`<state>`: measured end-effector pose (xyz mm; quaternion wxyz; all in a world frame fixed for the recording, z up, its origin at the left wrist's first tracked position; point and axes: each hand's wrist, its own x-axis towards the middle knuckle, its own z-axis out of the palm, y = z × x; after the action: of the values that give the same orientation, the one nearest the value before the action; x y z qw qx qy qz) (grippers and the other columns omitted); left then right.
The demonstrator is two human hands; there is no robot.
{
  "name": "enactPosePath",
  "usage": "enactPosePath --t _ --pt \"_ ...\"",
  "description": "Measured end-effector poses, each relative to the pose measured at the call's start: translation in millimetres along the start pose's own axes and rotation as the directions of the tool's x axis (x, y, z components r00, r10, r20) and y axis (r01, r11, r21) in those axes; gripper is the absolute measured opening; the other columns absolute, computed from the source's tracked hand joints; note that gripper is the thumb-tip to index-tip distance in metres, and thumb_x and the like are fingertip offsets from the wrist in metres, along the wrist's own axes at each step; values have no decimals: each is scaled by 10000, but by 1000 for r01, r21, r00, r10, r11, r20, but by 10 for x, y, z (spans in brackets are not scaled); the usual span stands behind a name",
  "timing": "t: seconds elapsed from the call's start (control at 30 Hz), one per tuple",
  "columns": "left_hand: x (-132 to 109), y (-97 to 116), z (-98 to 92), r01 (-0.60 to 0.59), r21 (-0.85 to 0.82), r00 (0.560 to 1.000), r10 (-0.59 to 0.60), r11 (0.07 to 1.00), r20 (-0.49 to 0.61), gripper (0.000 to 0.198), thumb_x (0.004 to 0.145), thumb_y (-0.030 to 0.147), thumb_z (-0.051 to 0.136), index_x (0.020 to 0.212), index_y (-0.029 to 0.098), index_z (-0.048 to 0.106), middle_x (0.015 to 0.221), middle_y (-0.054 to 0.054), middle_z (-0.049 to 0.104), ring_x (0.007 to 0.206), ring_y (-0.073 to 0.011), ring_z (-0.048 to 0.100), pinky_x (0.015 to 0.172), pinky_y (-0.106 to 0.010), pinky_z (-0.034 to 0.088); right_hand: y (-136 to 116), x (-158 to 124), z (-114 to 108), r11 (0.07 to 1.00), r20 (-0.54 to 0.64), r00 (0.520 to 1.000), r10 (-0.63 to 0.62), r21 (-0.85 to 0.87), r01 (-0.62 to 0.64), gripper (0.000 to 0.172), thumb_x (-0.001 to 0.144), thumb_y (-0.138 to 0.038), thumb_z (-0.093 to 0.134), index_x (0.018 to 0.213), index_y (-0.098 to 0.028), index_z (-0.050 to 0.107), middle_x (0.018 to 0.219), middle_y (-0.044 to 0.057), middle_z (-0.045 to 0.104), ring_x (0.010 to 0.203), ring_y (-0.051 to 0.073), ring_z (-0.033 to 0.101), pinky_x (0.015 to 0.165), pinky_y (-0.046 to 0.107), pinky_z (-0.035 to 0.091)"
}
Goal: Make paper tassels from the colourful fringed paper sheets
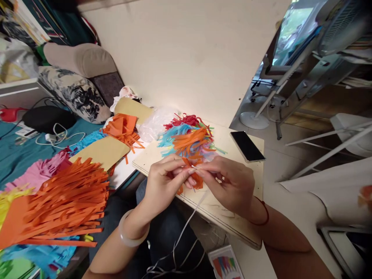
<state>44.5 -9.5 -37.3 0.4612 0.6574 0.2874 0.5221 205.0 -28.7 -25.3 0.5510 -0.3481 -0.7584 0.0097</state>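
Note:
Over the near edge of a small wooden board (244, 224), my two hands meet fingertip to fingertip. Pinched in my left hand (167, 178) is an orange paper tassel (199, 181), with part of it hidden behind the fingers. My right hand (232, 180) pinches a thin white ribbon (189, 219) against the tassel; the ribbon trails down across my lap in loose loops. Just beyond the hands lies a pile of fringed tassels (192, 141) in orange, blue, red and green.
A black phone (247, 146) rests on the board's right side. To the left lie fringed orange paper (69, 197), other coloured fringes and a tan sheet (101, 152). A picture card (226, 263) is below the board. A fan stand (254, 120) is at the right.

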Motion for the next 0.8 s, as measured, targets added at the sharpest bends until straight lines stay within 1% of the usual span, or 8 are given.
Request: enactPosePath --t 0.1,0.23,0.4,0.5,0.6,0.7,0.8 --pt "-16 35 -3 -48 94 999 48 994 10 49 823 147 651 794 133 689 749 -13 613 520 -93 663 507 -175 571 -7 -10 -4 999 3 1000 -21 -44 21 80 823 -93 624 822 -168 652 645 -16 656 510 54 504 523 185 434" --pt "-22 62 -5 -69 184 998 66 980 21 88 837 184 646 782 148 706 720 -17 614 537 -91 653 511 -178 570 4 -14 -19 997 33 999 -9 -71 11 99 838 -119 608 829 -209 647 669 -22 669 523 70 539 542 199 460" --pt "-15 42 1 -72 201 997 70 977 15 89 841 212 646 815 157 711 718 -18 615 530 -92 647 502 -183 573 -3 -20 -38 998 36 999 30 -56 -28 126 831 -120 602 847 -225 670 685 -21 673 543 75 565 552 198 475" --pt "-17 22 1 -81 202 997 80 976 13 78 843 201 642 825 154 702 739 -18 613 533 -88 647 503 -177 570 4 -21 -29 998 50 998 27 -57 -24 127 832 -121 598 836 -224 671 682 -22 673 548 76 569 569 200 481" --pt "-31 4 -3 -102 246 995 100 964 24 71 849 178 626 842 151 691 780 -25 621 549 -83 646 510 -173 567 15 -22 -23 997 60 998 18 -76 -14 119 843 -127 592 830 -220 665 690 -19 682 574 80 588 584 202 486" --pt "-48 -10 -4 -166 376 986 162 912 41 100 861 140 594 900 156 685 801 -30 631 594 -87 643 528 -175 554 27 -27 -30 993 67 998 7 -114 1 88 845 -139 616 830 -212 663 675 -16 684 572 80 592 577 197 484" --pt "-59 -23 11 -279 552 954 294 786 63 150 865 104 577 966 155 676 804 -39 644 694 -108 644 595 -187 541 41 -35 -39 993 74 997 -7 -118 16 87 843 -146 637 860 -223 675 703 -18 710 578 82 610 580 195 495"
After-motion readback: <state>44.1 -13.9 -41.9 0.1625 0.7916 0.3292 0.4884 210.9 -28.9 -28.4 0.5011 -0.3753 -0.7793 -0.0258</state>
